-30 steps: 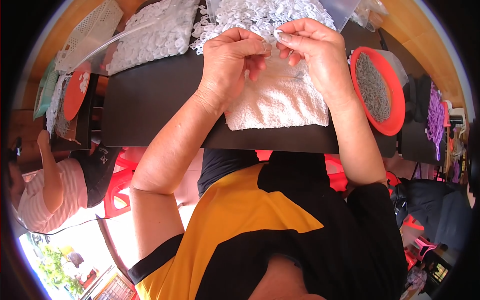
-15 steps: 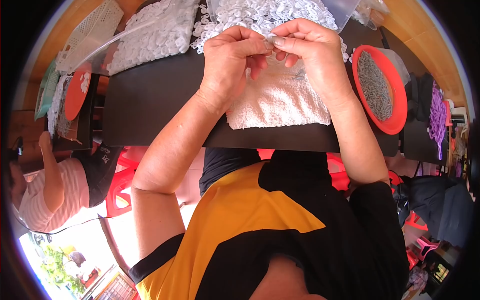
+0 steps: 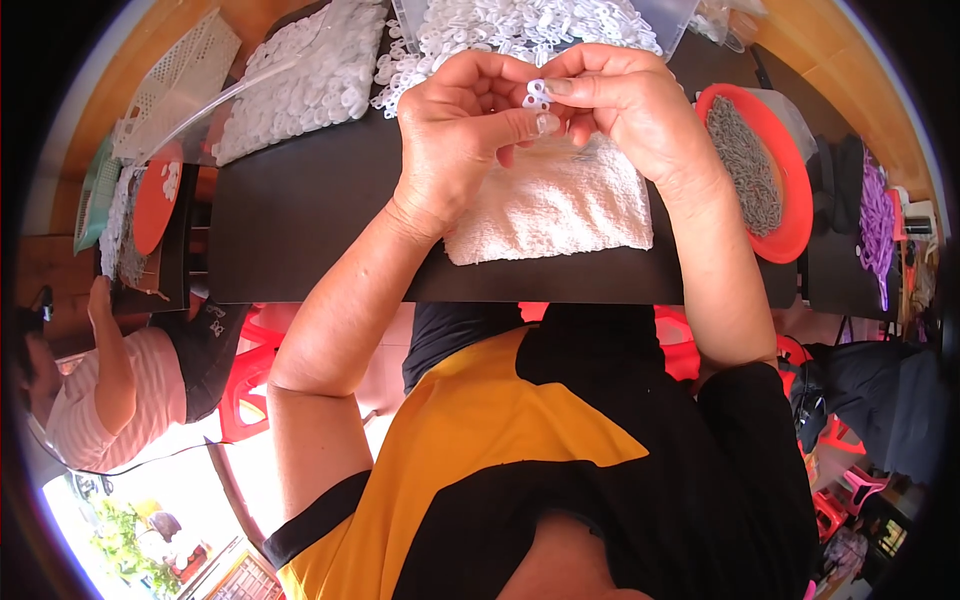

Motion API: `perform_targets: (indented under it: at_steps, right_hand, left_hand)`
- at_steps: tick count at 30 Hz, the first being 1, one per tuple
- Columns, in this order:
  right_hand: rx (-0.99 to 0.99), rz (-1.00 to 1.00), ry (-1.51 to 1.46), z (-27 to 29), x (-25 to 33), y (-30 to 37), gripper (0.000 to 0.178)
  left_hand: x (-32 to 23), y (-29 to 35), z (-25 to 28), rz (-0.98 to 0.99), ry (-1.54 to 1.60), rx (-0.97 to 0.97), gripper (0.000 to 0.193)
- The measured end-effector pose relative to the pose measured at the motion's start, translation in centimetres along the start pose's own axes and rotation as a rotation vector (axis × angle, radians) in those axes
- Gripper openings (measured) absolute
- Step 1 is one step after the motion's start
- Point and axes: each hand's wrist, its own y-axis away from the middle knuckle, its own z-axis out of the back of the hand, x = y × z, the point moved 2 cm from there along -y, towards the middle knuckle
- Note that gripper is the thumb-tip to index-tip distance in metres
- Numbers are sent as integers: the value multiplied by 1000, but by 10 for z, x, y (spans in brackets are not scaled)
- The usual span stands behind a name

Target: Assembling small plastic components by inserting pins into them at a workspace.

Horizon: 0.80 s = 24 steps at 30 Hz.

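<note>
A small white plastic piece with holes (image 3: pixel 537 92) is held between both hands, above a pale towel (image 3: pixel 560 215). The fingers of my left hand (image 3: pixel 455 130) curl around it from the left, thumb below. From the right, my right hand (image 3: pixel 640 110) pinches it between thumb and index finger. Some of the fingertips are hidden behind the piece and the thumbs. Just beyond the hands lies a heap of similar white pieces (image 3: pixel 530 30), partly in a clear container and partly spilled on the dark table (image 3: pixel 300 225).
More white pieces (image 3: pixel 300 85) fill a clear container at the far left. At right stands a red basin (image 3: pixel 797 190) of thin grey metal parts (image 3: pixel 745 160). Purple strips (image 3: pixel 877 230) hang farther right. Another person in a striped shirt (image 3: pixel 130 375) sits at left, near a red plate (image 3: pixel 152 225).
My hands have tilted and opened slightly, so the white piece now shows between them. The view has shifted a little.
</note>
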Motion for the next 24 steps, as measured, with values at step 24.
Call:
perform_targets:
  at_steps: [24]
  right_hand:
    - [51,-24,99,-1,-1,4,17]
  left_hand:
    - [1,1,0,-38,22,-28,28]
